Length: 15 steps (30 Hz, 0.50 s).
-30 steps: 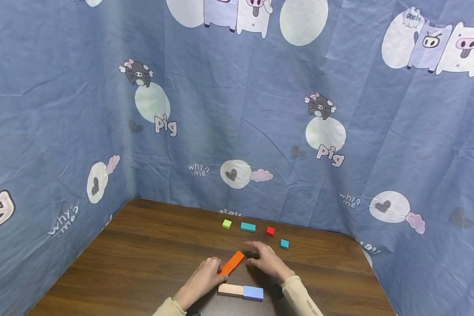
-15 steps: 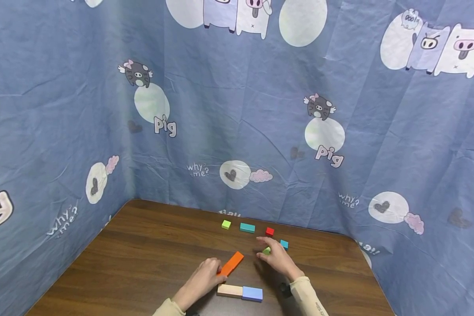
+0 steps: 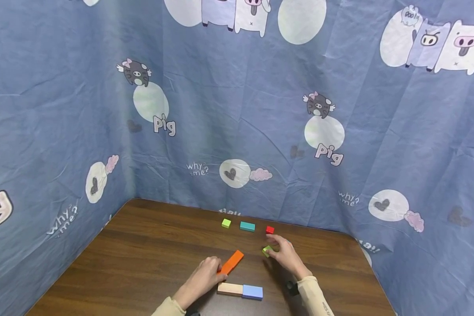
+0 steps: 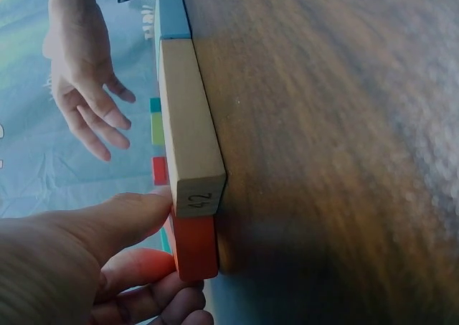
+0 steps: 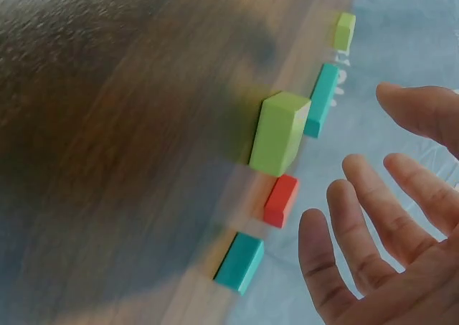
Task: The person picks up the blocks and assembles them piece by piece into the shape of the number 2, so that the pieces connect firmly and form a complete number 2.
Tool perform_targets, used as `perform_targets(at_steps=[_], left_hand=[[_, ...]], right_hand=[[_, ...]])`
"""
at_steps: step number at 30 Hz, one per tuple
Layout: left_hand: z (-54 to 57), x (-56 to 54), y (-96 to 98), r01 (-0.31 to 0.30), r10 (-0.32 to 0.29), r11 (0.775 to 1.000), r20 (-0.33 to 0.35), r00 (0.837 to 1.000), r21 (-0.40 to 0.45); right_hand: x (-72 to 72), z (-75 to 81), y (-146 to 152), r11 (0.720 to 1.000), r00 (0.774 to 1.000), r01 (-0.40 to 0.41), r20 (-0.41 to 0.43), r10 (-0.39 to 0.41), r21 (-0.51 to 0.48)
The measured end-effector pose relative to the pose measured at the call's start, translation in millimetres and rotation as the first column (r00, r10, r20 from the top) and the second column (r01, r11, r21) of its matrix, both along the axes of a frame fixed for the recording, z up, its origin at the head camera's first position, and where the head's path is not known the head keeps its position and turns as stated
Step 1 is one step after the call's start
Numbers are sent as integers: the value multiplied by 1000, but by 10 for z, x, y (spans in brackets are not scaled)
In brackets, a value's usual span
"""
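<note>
In the head view my left hand (image 3: 203, 277) pinches the near end of a long orange block (image 3: 233, 262), which lies slanted on the table. Close below it, a plain wooden block (image 3: 230, 289) and a blue block (image 3: 253, 292) stand end to end in a row. The left wrist view shows the number 42 on the wooden block's end. My right hand (image 3: 287, 259) hovers by a lime green block (image 3: 266, 251), thumb and fingers spread. In the right wrist view this green block (image 5: 278, 135) stands apart from the fingers.
Toward the back of the wooden table (image 3: 150, 250) lie another lime block (image 3: 226, 223), a long teal block (image 3: 247, 226) and a red block (image 3: 270, 229). A small teal block (image 5: 240, 262) is mostly hidden behind my right hand in the head view. A blue patterned cloth (image 3: 205, 131) hangs behind.
My right hand has moved right and away from the orange block, over to the lime block, now covering most of the small teal one. The left hand stays on the orange block.
</note>
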<state>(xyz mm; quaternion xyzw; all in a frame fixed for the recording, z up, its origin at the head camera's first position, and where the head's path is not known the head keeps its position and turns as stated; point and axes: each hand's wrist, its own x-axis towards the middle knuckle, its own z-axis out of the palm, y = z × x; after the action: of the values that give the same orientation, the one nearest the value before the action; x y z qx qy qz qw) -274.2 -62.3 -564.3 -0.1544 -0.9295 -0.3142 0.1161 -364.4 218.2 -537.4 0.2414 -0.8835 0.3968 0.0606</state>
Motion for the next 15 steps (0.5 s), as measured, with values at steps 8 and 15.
perform_targets(at_steps=[8,15], left_hand=[[3,-11,-1,5,-5,1000,15,1000,8],[-1,9,-1,1,-1,1000,17,1000,7]], right_hand=[[-12,-46,71,999,999,32,21,-32,1],[-24,-142,131,998,998,48,27,-49,41]])
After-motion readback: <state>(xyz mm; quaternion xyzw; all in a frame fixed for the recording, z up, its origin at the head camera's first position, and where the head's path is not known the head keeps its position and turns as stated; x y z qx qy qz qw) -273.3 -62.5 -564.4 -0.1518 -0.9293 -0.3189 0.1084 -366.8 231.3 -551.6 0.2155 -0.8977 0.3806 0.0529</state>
